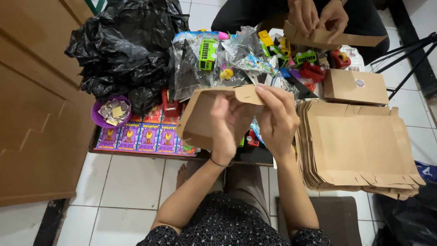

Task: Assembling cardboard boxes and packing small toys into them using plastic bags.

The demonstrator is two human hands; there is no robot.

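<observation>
Brown kraft box blank (205,119) sits between my hands above my lap: left hand (226,132) pinches its side, right hand (276,117) presses the top flap (246,93) down, beside the stack of flat blanks (359,146).

Home packing spot: tiled floor (123,182), stacked flat boxes (359,146)

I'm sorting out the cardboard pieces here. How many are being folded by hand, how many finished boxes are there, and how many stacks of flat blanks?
Pieces being folded: 2, one in the person's left hand and right hand (box), one in a co-worker's hands (second piece)
Closed box: 1
Stack of blanks: 1
Total: 4
</observation>
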